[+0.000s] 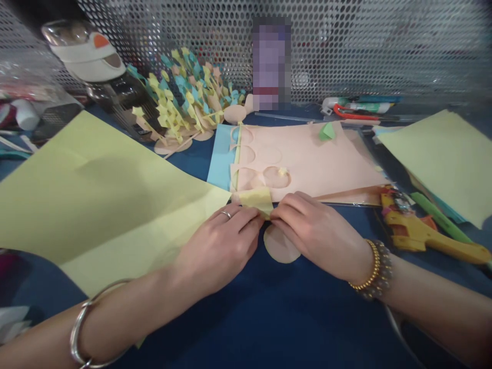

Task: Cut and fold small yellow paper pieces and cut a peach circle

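Both hands meet near the middle, pinching the lower edge of a small yellow paper piece (257, 200). My left hand (221, 246), with a ring and a silver bangle, is closed on its left part, over the corner of a large yellow-green sheet (115, 200). My right hand (313, 230), wearing beaded bracelets, is closed at its right part. Under the right fingers lies a pale paper circle (281, 246). Just beyond the hands rests a pink sheet (315, 154) with round cutouts, on top of a blue sheet (221, 166). The fingertips partly hide the yellow piece.
Yellow, blue and pink paper stars on stems (184, 102) stand at the back left beside a dark bottle (84, 56). A yellow glue gun (415, 233) and more sheets (442, 154) lie right. Behind them rises a perforated metal panel (215, 31).
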`<state>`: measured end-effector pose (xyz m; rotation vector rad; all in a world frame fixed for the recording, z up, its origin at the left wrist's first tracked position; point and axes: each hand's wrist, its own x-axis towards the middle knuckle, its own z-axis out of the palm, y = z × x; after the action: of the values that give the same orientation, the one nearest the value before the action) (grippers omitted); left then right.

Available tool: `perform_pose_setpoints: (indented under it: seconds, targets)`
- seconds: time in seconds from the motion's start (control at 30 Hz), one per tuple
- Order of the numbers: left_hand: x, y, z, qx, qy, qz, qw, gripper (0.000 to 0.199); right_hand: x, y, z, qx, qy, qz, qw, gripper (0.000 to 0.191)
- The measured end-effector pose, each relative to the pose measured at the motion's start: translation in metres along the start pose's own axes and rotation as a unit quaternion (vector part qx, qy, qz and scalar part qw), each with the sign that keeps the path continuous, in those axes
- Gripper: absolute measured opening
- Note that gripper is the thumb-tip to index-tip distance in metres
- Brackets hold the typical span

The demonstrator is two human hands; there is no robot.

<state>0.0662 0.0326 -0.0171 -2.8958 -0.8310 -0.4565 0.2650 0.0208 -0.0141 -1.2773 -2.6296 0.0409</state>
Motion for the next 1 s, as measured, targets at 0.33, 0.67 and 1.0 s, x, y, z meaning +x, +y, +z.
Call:
perform_pose_setpoints:
  seconds: [0.33,0.67,1.0]
  targets:
    - [-0.0019,-0.0029,-0.0028,-0.011,0.043,0.026,0.999,0.022,0.0002,-0.0016,-0.0001,0.004,-0.009,0.001,1.000,0.013]
    - [-0.0010,-0.0024,-0.0014,-0.016,0.046,0.012,0.999,0.022,0.0012,-0.0018,-0.0001,0.068,-0.027,0.048,0.996,0.015]
    - [-0.0010,-0.0023,0.0008,-0.025,0.067,-0.013,0.997,0.018,0.0026,-0.0013,0.0010,0.095,-0.017,0.075,0.993,0.014]
